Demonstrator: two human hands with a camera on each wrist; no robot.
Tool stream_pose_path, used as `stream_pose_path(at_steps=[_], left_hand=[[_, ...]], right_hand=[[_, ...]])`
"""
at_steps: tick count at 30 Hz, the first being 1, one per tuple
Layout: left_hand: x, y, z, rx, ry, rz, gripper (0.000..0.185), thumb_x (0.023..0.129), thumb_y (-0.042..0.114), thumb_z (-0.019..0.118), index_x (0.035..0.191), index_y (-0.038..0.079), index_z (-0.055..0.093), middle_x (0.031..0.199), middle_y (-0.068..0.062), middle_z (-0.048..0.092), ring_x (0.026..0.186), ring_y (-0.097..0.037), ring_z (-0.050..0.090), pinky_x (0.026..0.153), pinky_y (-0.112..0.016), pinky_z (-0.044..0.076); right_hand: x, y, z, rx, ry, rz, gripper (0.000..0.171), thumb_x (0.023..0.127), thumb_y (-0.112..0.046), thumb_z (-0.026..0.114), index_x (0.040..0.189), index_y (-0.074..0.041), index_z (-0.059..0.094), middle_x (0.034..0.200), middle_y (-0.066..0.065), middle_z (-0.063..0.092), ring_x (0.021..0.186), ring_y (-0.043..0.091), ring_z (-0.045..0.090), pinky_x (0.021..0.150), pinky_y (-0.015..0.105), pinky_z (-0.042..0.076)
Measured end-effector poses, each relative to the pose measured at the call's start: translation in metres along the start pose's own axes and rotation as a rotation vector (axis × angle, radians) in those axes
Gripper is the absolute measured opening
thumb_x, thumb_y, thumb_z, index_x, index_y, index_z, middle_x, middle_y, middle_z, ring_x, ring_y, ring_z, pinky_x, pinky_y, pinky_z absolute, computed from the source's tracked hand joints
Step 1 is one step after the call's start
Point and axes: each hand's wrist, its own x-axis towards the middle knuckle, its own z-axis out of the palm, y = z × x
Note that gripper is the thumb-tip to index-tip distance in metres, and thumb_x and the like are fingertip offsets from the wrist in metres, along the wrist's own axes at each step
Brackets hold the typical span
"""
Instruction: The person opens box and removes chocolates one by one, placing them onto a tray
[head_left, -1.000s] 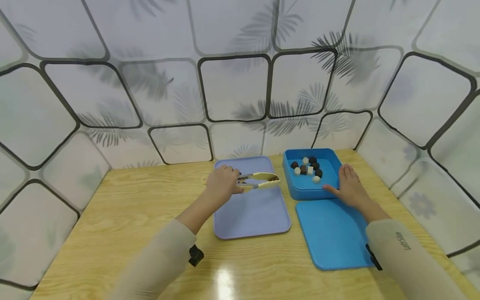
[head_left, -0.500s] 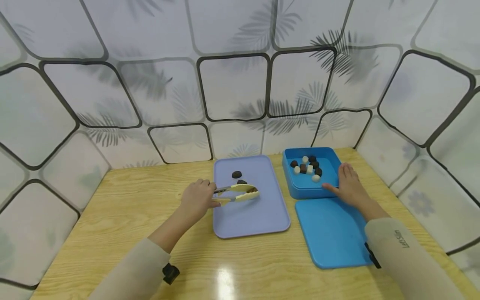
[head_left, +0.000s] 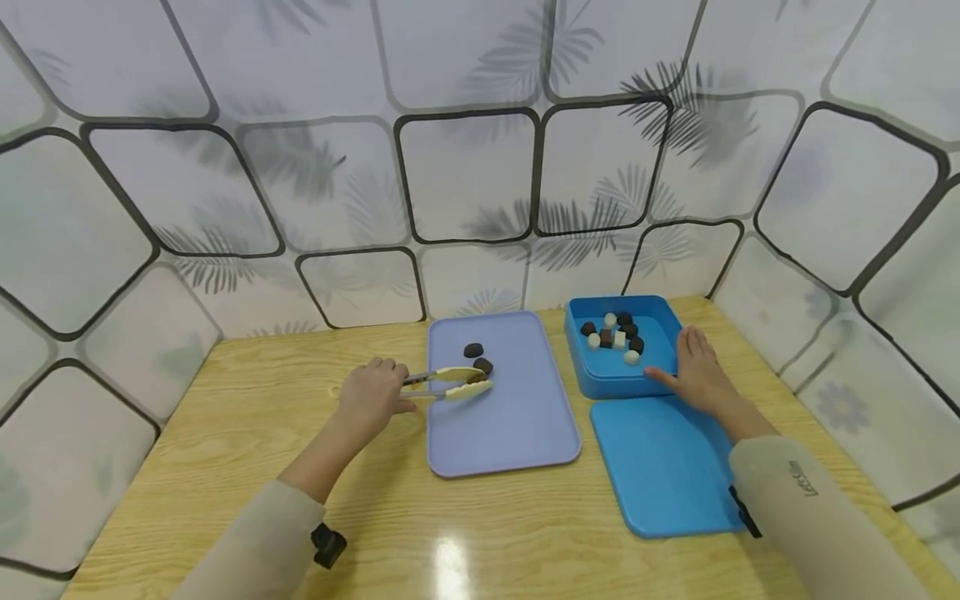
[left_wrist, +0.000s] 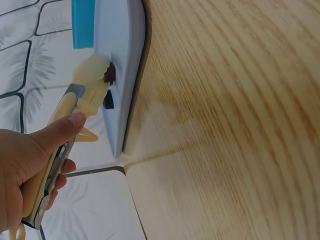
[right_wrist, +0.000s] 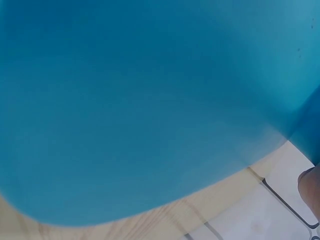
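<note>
My left hand (head_left: 372,390) grips cream tongs (head_left: 448,383) near their hinge end, thumb on the upper arm (left_wrist: 60,131). The tongs' tips (left_wrist: 94,75) hover over the left part of a lavender tray (head_left: 502,425), with a dark piece (left_wrist: 111,74) between them. Two more dark pieces (head_left: 473,349) (head_left: 484,364) lie on the tray just beyond the tips. My right hand (head_left: 697,371) rests with straight fingers against the right side of a blue box (head_left: 603,387), which holds several dark and white pieces (head_left: 619,338).
The box's blue lid (head_left: 663,467) lies flat in front of it, under my right forearm, and fills the right wrist view (right_wrist: 150,100). All stand on a wooden table (head_left: 247,417) enclosed by patterned white walls (head_left: 465,175).
My left hand has drawn the tongs leftward and back from the blue box's side across the tray. The right hand has not moved.
</note>
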Motion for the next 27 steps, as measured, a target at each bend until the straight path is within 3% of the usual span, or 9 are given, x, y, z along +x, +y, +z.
stream_pose_path(at_steps=[6,15,27], left_hand=[[-0.001,0.001,0.0,-0.034,-0.075,-0.015,0.067,0.053,0.053,0.084,0.092,0.002,0.066,0.081,-0.008,0.062,0.073,-0.022,0.06,0.058,-0.031,0.053],[-0.009,-0.001,0.002,-0.164,-0.113,-0.034,0.075,0.053,0.052,0.086,0.101,-0.001,0.066,0.086,-0.01,0.062,0.08,-0.026,0.059,0.065,-0.033,0.053],[-0.001,0.002,-0.004,-0.336,-0.045,-0.126,0.079,0.059,0.05,0.085,0.112,-0.004,0.062,0.096,-0.018,0.062,0.089,-0.033,0.059,0.066,-0.042,0.055]], right_hand=[[-0.002,0.0,0.001,0.014,0.006,-0.007,0.11,0.089,-0.066,0.043,0.141,0.02,-0.004,0.148,0.039,-0.006,0.138,0.053,-0.006,0.112,0.06,0.001],[-0.001,0.003,0.006,0.028,0.026,-0.027,0.11,0.089,-0.065,0.044,0.141,0.019,-0.004,0.148,0.039,-0.006,0.138,0.053,-0.005,0.112,0.059,0.001],[0.0,0.003,0.003,0.012,0.022,-0.015,0.11,0.089,-0.066,0.043,0.141,0.02,-0.002,0.148,0.039,-0.006,0.138,0.053,-0.004,0.112,0.06,0.001]])
